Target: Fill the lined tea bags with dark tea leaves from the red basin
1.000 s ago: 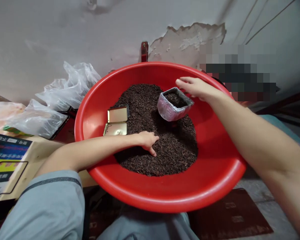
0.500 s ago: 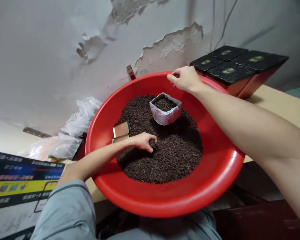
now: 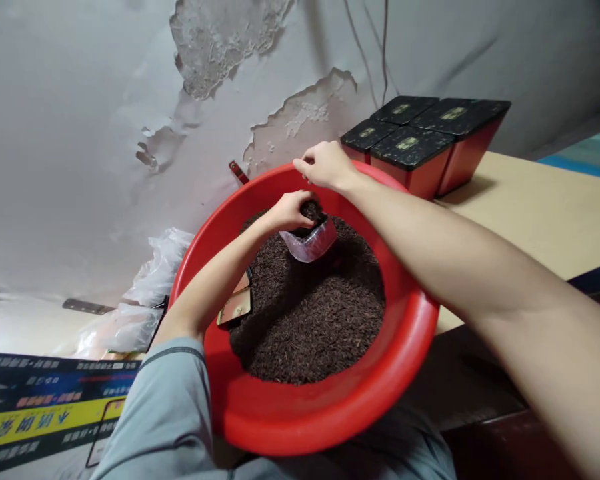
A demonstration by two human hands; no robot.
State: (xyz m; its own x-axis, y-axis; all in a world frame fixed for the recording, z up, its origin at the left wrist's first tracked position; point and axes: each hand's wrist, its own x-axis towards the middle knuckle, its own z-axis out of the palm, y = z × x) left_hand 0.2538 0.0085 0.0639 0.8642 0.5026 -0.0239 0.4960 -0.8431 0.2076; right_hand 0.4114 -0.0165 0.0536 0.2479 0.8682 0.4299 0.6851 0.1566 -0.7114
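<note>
A wide red plastic basin [image 3: 260,420] holds a heap of dark loose tea [image 3: 320,333], which looks like short dry twisted leaves. Standing in the heap near the far side is a small square container [image 3: 310,245] wrapped in clear plastic, with tea inside. My left hand [image 3: 295,212] is closed around a clump of tea just above this container, hiding part of its opening. At the far rim, my right hand [image 3: 326,164] has its fingers curled over the basin's edge. Gold-coloured lids [image 3: 236,307] lie in the basin at the left, partly behind my left forearm.
Several red tins with black lids [image 3: 413,147] stand on the tan tabletop [image 3: 535,207] at the right. Clear plastic bags [image 3: 157,263] and a printed box [image 3: 45,400] are at the left. Behind the basin is a wall [image 3: 105,100] with peeling plaster.
My left hand has risen from the heap with a clump of tea and moved over the container. My right hand stays at the rim. The camera view has shifted.
</note>
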